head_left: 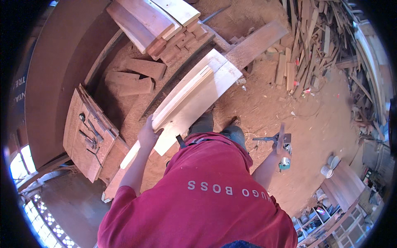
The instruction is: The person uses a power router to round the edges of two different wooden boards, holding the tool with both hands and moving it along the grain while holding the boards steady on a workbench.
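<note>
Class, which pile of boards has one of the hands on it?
The pale middle pile: the left hand touches its side; no hand touches the others.

1 wide, pale board lay slanted, face up, with a brown plank sticking out past its far end. 1 narrower pale strip lay lengthwise along the board's left edge, its near end gripped by the left hand. 1 power tool, teal-ended with a metal plate, hung in the right hand, well apart from the board.
</note>
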{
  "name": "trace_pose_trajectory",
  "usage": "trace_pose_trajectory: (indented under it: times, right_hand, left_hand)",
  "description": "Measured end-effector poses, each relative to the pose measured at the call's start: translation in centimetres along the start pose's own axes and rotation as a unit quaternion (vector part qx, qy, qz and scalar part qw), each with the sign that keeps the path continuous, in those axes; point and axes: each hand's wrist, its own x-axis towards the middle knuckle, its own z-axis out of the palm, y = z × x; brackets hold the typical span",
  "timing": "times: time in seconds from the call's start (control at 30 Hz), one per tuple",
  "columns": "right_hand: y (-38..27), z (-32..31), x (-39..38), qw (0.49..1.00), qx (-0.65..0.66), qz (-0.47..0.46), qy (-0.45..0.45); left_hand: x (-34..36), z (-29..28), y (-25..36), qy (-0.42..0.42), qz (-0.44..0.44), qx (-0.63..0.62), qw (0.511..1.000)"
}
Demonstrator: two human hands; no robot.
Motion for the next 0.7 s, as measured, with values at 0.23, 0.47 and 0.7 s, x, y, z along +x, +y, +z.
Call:
trace_pose_trajectory:
  times: [0.23,0.47,0.7]
  right_hand:
    - [-5.5,2.3,7.0,0.986,0.021,0.167,-0.013]
    - [-12.4,4.7,13.6,0.978,-0.026,0.204,-0.024]
    - [-15.8,4.6,18.2,0.975,-0.014,0.216,-0.041]
  left_hand:
    - [-2.3,-0.2,0.7,-0.06,-0.035,0.094,0.993]
    - [-7.2,1.3,10.9,-0.034,-0.075,-0.031,0.996]
    - [-6.5,0.1,14.2,0.069,-0.113,-0.293,0.947]
